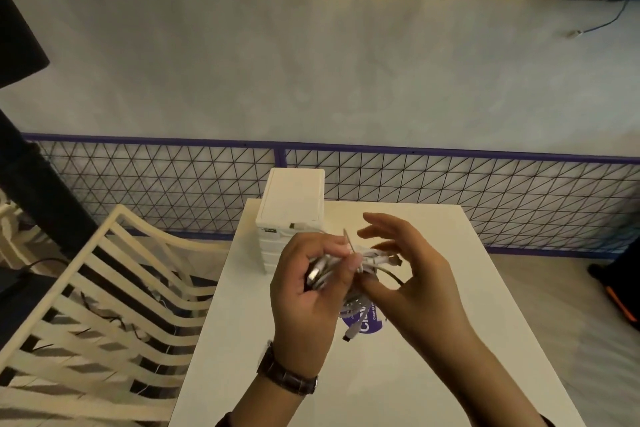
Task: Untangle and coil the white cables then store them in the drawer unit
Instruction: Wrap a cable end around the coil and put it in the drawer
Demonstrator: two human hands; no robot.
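Untangling step. Left hand (311, 282) pinching white cables (349, 267) bundle above bench (467, 305) middle; right hand (408, 267) spread, fingers touching tangle. Drawer unit (292, 218) at far edge, seemingly closed. Next likely: work loose end free, coil.

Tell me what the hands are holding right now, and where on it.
The left hand clutches the bundle of white cables around its middle; the right hand is open, its thumb touching the bundle's underside.

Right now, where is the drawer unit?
In the head view, the drawer unit stands at the table's far left corner, just beyond the left hand holding the cables.
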